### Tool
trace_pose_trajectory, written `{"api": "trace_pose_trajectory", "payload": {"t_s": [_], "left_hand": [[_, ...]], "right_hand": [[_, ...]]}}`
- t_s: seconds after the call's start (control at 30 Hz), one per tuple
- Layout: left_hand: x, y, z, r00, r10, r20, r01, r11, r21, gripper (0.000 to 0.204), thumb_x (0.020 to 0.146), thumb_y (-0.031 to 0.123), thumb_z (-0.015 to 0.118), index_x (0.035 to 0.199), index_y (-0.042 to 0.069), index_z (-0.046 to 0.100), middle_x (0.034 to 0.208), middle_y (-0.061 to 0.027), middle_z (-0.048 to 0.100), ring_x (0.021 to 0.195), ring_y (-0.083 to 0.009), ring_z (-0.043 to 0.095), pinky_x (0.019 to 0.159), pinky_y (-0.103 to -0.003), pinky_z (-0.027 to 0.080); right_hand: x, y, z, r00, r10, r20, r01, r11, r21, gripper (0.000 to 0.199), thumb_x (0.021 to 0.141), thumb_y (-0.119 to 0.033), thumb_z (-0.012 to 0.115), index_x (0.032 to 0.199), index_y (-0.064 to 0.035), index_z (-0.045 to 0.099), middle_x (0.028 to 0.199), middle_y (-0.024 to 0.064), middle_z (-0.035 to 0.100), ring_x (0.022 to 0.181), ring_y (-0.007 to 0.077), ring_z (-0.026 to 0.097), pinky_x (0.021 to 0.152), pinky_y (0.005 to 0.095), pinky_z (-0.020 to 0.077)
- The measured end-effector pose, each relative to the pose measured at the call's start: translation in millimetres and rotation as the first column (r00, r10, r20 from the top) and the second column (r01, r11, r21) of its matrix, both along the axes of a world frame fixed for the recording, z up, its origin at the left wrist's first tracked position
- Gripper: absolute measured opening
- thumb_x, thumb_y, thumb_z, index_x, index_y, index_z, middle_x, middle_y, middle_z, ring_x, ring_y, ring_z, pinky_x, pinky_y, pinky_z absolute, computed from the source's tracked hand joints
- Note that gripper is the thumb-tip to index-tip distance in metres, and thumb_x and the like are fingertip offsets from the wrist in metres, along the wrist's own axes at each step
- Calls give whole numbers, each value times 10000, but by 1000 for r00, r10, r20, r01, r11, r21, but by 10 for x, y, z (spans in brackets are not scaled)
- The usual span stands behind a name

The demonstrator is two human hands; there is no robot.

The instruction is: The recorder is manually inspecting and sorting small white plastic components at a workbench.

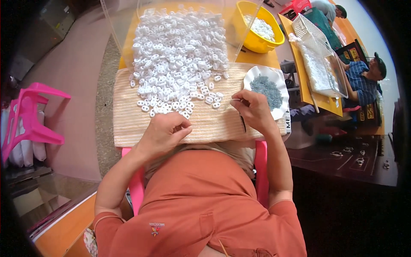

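Observation:
My left hand [168, 132] is closed in a pinch above the near part of a cream striped cloth [209, 120]; what its fingertips hold, if anything, cannot be made out. To the right, my right hand [257, 112] pinches something small and pale at its fingertips, too small to name. Below its palm shows a thin black strip [243, 124]; whether the hand holds it is unclear. Beyond both hands spreads a large heap of small white oval plastic pieces with two holes [180, 55]. Beside my right hand a white wavy-rimmed dish [252, 73] holds many fine grey-blue pieces [267, 91].
A clear plastic bin [239, 40] stands tipped around the heap. A yellow basin [278, 36] with white pieces sits at the back right. At left is a pink plastic stool [36, 115]. Another person [364, 79] sits at an orange table [306, 92] on the right.

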State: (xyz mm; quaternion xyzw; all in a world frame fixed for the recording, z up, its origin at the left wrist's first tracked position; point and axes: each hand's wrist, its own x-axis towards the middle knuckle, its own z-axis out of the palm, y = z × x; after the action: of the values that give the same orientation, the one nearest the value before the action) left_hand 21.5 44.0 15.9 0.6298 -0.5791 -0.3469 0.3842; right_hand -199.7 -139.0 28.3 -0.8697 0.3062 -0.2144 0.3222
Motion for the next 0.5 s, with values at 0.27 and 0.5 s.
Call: {"api": "trace_pose_trajectory", "payload": {"t_s": [0.27, 0.5], "left_hand": [[-1, -222, -91, 986, 0, 167, 33, 981, -193, 140, 762, 78, 673, 872, 8, 621, 857, -159, 632, 831, -332, 611, 734, -394, 486], [-27, -272, -116, 967, 17, 253, 58, 957, -283, 156, 761, 71, 681, 886, 8, 613, 875, -153, 634, 837, -334, 608, 754, -395, 489]], "right_hand": [[18, 50, -21, 1000, 26, 16, -26, 999, 46, 117, 817, -69, 696, 892, 9, 651, 662, 88, 610, 588, 117, 549, 563, 269, 451], [90, 160, -159, 988, 141, -67, -136, 988, 71, 156, 792, -48, 678, 934, 8, 645, 786, 130, 648, 692, 213, 632, 657, 303, 497]]}}
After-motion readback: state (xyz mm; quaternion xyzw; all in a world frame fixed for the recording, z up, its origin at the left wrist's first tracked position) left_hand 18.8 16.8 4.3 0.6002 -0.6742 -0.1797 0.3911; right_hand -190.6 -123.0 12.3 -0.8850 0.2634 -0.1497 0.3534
